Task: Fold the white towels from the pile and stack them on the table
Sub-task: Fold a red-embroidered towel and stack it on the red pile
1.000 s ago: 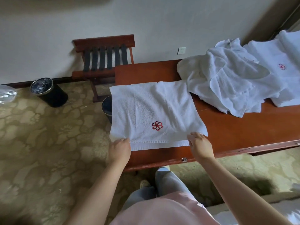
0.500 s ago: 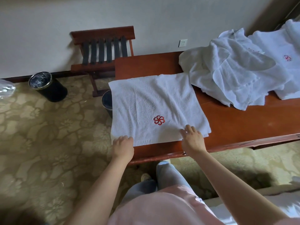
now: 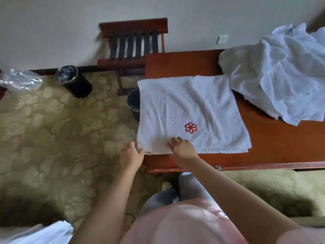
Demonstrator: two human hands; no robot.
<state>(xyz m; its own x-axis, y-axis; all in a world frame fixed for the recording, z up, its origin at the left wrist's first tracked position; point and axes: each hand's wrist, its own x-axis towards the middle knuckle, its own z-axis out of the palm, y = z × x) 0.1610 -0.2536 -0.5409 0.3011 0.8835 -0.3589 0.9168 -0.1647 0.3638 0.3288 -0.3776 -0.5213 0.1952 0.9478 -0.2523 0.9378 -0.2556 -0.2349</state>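
A white towel (image 3: pixel 184 110) with a red flower emblem lies flat on the left end of the red-brown table (image 3: pixel 274 148), its left edge hanging over the table's end. My left hand (image 3: pixel 131 154) pinches the towel's near-left corner at the table's edge. My right hand (image 3: pixel 182 148) rests on the towel's near edge close beside the left hand, fingers spread flat. A rumpled pile of white towels (image 3: pixel 281 73) sits on the table at the far right.
A wooden luggage rack (image 3: pixel 135 43) stands against the wall behind the table's left end. A dark bin (image 3: pixel 134 104) sits under the towel's overhang, another black bin (image 3: pixel 73 81) further left. Clear plastic (image 3: pixel 19 81) lies on the patterned carpet. White fabric (image 3: pixel 40 233) shows at bottom left.
My right hand has slid left along the towel's near edge, from the right corner to beside my left hand. The view has shifted so the table sits further right.
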